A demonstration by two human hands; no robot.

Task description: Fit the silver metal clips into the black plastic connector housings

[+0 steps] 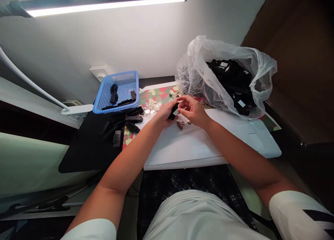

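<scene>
Crinkled, glossy plastic bag (193,74), smooth plastic basket (122,80), coppery bits (180,125) (metallic-looking, shiny)

A small handwork corner, home or workshop unclear: a black surface (80,147) against a plain wall (156,41), a long lamp (109,5) above the fingers (186,100), a blue basket (137,83) of black parts (114,93) to their left, a plastic bag (194,69) of more to their right, small shiny pieces (180,125) just beside them.

The head camera looks forward and down from above the near side of the white board (169,149), close to it, toward the wall (159,34) beyond.
</scene>
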